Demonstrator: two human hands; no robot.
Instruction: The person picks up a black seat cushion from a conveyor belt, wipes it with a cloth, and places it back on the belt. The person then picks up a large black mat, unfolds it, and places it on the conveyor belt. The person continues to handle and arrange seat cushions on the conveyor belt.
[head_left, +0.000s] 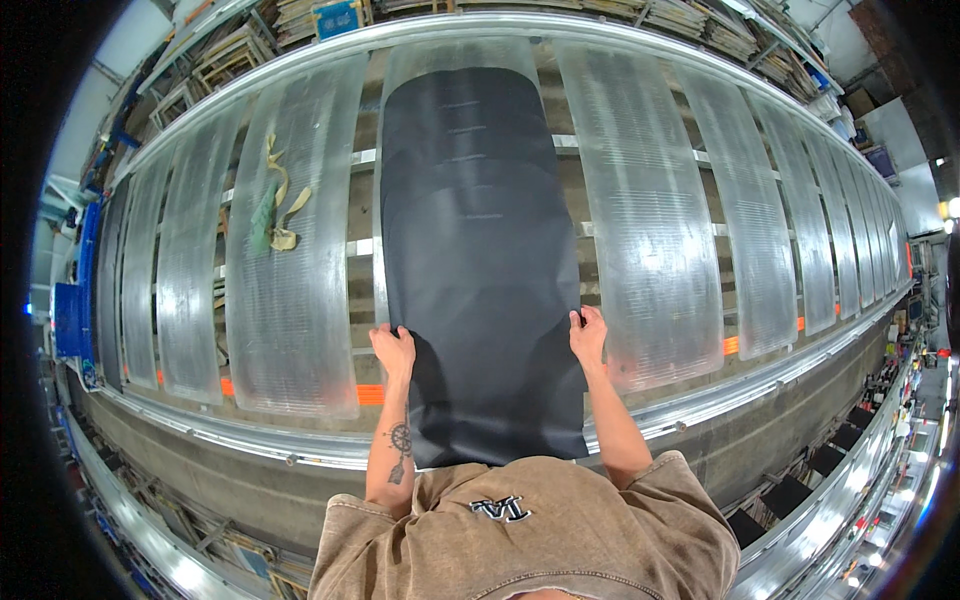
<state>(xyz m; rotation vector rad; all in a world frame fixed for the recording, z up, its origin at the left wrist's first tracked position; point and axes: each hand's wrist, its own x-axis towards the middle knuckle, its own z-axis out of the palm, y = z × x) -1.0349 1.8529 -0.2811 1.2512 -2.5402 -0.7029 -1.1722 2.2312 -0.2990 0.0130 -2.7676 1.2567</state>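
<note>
A long black sheet (478, 280), with overlapping rounded outlines and small pale markings at its far part, lies over a translucent ribbed panel (455, 52) in the middle of the head view. Its near end reaches my body. My left hand (393, 345) is closed on the sheet's left edge, fingertips bent over it, with a tattooed forearm behind. My right hand (589, 332) grips the opposite edge at about the same level. To the left, a tan strip with a green piece (262, 230) lies loose on another panel (300, 340).
More translucent panels (655, 280) stand in rows to both sides on metal crossbars, with gaps between them. A long metal rail (690, 425) runs along the near edge, and orange strips (369, 394) show below. Wooden frames (225, 60) and a blue box (335, 18) are stacked beyond.
</note>
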